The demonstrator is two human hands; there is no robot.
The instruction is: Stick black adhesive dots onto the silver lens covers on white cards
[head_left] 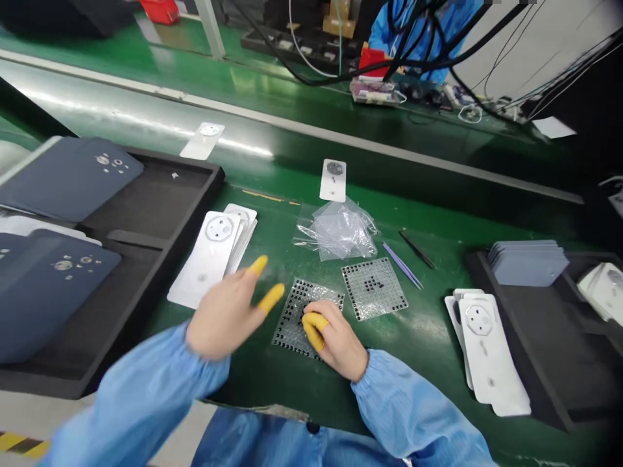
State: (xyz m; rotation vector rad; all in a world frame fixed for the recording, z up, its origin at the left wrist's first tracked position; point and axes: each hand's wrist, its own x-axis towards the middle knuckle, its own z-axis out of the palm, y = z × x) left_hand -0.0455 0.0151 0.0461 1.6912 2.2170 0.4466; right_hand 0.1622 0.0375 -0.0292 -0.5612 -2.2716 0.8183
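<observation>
My left hand (pixel 233 311), with yellow finger cots on thumb and index finger, hovers near a stack of white phone-shaped pieces (pixel 204 256). Its thumb and index finger are apart, with nothing between them. My right hand (pixel 333 337) is over a clear sheet with small black parts (pixel 296 308); its yellow-covered fingertips are pinched together, and anything between them is too small to make out. A second such sheet (pixel 374 288) lies to the right, with purple tweezers (pixel 402 265) and black tweezers (pixel 417 249) beyond it.
Clear plastic bags (pixel 341 230) lie behind the sheets. A black tray (pixel 195 224) with dark blue panels stands left; another (pixel 540 370) stands right beside white pieces (pixel 491 350). One white piece (pixel 333 180) stands at the back. Black cables (pixel 335 79) hang overhead; a person (pixel 423 32) is opposite.
</observation>
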